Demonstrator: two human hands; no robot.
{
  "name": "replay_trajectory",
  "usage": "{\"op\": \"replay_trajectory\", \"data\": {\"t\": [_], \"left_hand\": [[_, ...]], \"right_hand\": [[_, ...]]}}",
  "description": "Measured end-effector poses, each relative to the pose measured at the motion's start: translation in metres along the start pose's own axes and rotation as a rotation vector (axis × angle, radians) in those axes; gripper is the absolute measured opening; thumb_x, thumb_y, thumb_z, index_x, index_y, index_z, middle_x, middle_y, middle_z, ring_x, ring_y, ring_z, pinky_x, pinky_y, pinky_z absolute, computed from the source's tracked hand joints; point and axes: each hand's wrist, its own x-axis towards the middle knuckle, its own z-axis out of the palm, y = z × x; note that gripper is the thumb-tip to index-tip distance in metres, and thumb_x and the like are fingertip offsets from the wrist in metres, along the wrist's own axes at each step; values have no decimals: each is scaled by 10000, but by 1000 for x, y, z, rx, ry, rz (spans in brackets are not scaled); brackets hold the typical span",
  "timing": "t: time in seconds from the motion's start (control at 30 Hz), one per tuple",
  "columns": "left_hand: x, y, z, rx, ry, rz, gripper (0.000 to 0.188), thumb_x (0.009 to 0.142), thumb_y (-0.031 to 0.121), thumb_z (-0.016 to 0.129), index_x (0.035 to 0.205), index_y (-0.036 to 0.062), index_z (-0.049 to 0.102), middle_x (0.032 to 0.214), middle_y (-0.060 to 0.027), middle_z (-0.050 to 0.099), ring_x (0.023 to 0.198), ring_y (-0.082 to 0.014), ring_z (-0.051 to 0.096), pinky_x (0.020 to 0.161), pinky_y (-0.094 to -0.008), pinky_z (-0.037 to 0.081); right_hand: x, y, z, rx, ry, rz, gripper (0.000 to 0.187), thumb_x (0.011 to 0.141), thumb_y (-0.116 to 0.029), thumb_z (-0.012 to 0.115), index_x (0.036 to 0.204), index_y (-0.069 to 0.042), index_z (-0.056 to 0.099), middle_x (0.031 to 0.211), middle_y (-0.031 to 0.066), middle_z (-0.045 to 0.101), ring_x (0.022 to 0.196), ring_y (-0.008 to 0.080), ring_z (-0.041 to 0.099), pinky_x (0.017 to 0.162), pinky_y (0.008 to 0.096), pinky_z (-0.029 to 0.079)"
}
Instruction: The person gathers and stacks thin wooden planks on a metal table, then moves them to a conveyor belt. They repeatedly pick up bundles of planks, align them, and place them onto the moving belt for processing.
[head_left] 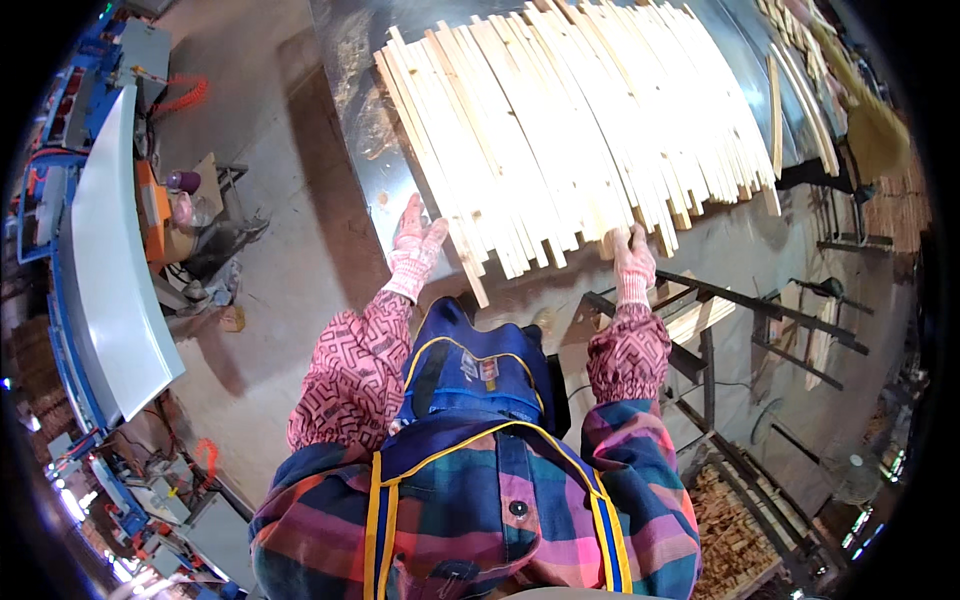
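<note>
A wide layer of pale wooden strips [575,120] lies side by side on a metal table [384,188], their near ends uneven and jutting past its edge. My left hand [412,245], in a light knitted glove, is open at the table's near left corner, thumb apart from the fingers, beside the outermost strip. Gloved the same way, my right hand [633,265] is closed at the near end of a strip in the middle of the layer. The undersides of its fingers are partly hidden.
Right of me stands a dark metal frame [708,375] with wood on it. A bin of wood offcuts [730,530] sits lower right. Loose strips [805,110] lie at the table's far right. Left is a machine with a pale curved panel [115,270]; a red coiled hose [185,93] hangs behind.
</note>
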Motion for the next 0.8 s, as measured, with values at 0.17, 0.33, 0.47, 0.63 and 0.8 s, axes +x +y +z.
{"op": "replay_trajectory", "data": {"t": [0.17, 0.33, 0.47, 0.63, 0.8], "left_hand": [[43, -31, -31, 84, 117, 140, 653, 908, 239, 668, 1494, 123, 403, 1419, -164, 524, 1311, -268, 506, 1081, -353, 407], [86, -32, -81, -79, -16, 89, 635, 947, 220, 643, 1506, 96, 370, 1441, -169, 498, 1295, -246, 528, 1053, -336, 441], [111, -32, -53, -213, 225, 224, 706, 922, 209, 679, 1514, 57, 326, 1464, -165, 467, 1313, -278, 496, 1060, -355, 430], [96, -7, -34, -474, 318, 25, 894, 879, 160, 731, 1553, 60, 154, 1433, -211, 451, 1261, -294, 518, 1051, -383, 440], [75, 40, -53, -509, -97, -449, 918, 768, 135, 825, 1501, 30, 283, 1301, -196, 578, 1148, -289, 599, 975, -354, 510]], "right_hand": [[-59, 2, 43, -80, -128, -39, 663, 931, -562, 526, 1448, -155, 448, 1263, 212, 626, 1201, 378, 574, 1005, 423, 444], [-29, -60, 23, -22, 43, -85, 514, 940, -512, 538, 1277, -139, 641, 1217, 153, 670, 1127, 311, 631, 994, 404, 478], [49, -102, 47, 195, 18, -295, 453, 932, -399, 615, 1288, -119, 632, 1328, 115, 615, 1230, 264, 579, 1045, 363, 449], [66, -128, 86, 0, 13, -310, 831, 815, -294, 779, 1485, -53, 351, 1479, 221, 427, 1345, 351, 445, 1108, 401, 390], [65, -149, 62, 2, -309, -83, 1035, 755, -271, 849, 1542, -51, 215, 1485, 240, 404, 1379, 353, 407, 1120, 400, 396]]}}
